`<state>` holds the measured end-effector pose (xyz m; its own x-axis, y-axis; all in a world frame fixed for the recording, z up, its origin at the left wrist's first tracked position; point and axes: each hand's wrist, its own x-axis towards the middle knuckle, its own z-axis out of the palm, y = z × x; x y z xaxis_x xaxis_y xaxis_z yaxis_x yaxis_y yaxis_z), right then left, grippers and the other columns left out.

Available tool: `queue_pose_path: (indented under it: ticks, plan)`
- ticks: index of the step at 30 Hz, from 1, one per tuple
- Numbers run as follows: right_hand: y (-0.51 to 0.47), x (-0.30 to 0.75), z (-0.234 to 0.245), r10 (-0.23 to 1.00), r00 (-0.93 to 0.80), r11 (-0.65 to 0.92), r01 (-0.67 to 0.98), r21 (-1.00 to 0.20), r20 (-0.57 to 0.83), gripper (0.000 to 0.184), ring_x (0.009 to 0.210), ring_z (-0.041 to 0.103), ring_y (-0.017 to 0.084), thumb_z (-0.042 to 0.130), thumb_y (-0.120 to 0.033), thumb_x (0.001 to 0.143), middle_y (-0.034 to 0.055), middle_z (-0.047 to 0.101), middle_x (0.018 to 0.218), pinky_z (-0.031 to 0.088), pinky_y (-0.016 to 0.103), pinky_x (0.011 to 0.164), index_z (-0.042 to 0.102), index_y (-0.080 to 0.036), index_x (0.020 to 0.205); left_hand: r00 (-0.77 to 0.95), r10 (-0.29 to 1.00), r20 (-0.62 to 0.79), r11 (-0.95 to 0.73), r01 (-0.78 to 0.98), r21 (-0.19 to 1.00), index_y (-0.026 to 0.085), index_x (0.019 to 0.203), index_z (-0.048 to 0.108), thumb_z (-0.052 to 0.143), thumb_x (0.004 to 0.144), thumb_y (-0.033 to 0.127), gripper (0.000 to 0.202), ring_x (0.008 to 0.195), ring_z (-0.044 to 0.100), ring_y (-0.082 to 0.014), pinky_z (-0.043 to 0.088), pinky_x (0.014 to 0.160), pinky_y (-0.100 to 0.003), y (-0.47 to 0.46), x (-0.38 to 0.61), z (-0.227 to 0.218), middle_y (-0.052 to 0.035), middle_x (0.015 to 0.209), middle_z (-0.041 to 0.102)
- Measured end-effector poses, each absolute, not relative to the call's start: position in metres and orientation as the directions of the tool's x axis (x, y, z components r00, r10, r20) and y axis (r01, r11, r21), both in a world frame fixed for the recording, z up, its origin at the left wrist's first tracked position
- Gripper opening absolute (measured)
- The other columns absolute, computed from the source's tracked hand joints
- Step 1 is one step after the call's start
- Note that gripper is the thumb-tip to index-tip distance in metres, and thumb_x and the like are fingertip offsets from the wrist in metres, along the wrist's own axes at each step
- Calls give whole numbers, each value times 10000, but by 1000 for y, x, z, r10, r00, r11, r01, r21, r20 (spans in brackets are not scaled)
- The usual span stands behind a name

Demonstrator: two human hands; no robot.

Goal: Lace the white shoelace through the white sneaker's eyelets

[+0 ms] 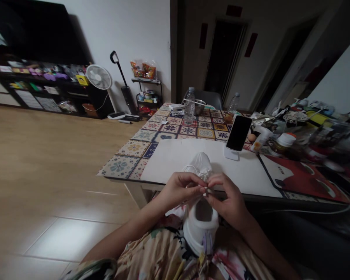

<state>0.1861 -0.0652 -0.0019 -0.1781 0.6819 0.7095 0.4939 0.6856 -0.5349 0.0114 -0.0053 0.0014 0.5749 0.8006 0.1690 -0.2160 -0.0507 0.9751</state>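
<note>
A white shoe rests on my lap, its toe pointing at the table and its heel, which has a light purple patch, toward me. Over the shoe's front opening, my left hand pinches a white shoelace between thumb and fingers. My right hand meets it there, its thumb and forefinger closed on the same lace. A loop of lace lies over the toe side, left of the fingertips. The fingers hide most of the lacing.
A white sheet covers the near part of the patterned table. On it stands a phone on a white stand. Farther back is a water bottle. Bottles, jars and a red board crowd the right side.
</note>
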Motion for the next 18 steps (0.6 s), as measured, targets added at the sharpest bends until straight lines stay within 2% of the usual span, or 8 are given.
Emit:
queue_pose_path:
  ticks: [4, 6, 9, 13, 18]
  plan:
    - [-70, 189, 0, 524, -336, 737, 639, -219, 783, 274, 905, 637, 211, 590, -113, 899, 40, 699, 984, 475, 380, 818, 615, -296, 1102, 614, 781, 114, 33, -222, 974, 118, 676, 737, 883, 580, 407, 338, 593, 561, -118, 429, 600, -233, -3, 10, 1, -29, 631, 686]
    - [-73, 190, 0, 490, -365, 747, 644, -166, 792, 299, 933, 634, 220, 593, -96, 896, 44, 713, 996, 471, 395, 828, 634, -294, 1116, 633, 768, 103, 55, -225, 973, 114, 676, 735, 884, 577, 411, 346, 574, 545, -111, 410, 578, -227, -1, 10, 0, -25, 618, 677]
    - [-73, 193, 1, 495, -376, 808, 530, -257, 783, 231, 918, 626, 227, 603, -111, 899, 36, 730, 929, 476, 410, 811, 667, -285, 1036, 597, 793, 120, 52, -263, 963, 117, 685, 718, 887, 568, 430, 374, 543, 509, -96, 378, 545, -217, 6, 11, -4, -8, 602, 652]
    - [-70, 195, 4, 512, -450, 858, 313, -407, 732, 88, 801, 633, 197, 625, -198, 920, 10, 735, 809, 472, 384, 762, 677, -261, 889, 472, 851, 231, -129, -240, 962, 130, 720, 699, 883, 579, 440, 387, 592, 519, -108, 389, 595, -226, 16, 15, -8, -1, 637, 654]
    - [-69, 195, 9, 523, -487, 852, 283, -440, 700, 144, 760, 639, 181, 583, -243, 955, 2, 728, 781, 460, 389, 788, 667, -247, 838, 485, 821, 301, -262, -149, 954, 133, 810, 667, 833, 662, 458, 394, 610, 534, -119, 377, 633, -241, 19, 17, -11, 0, 649, 659]
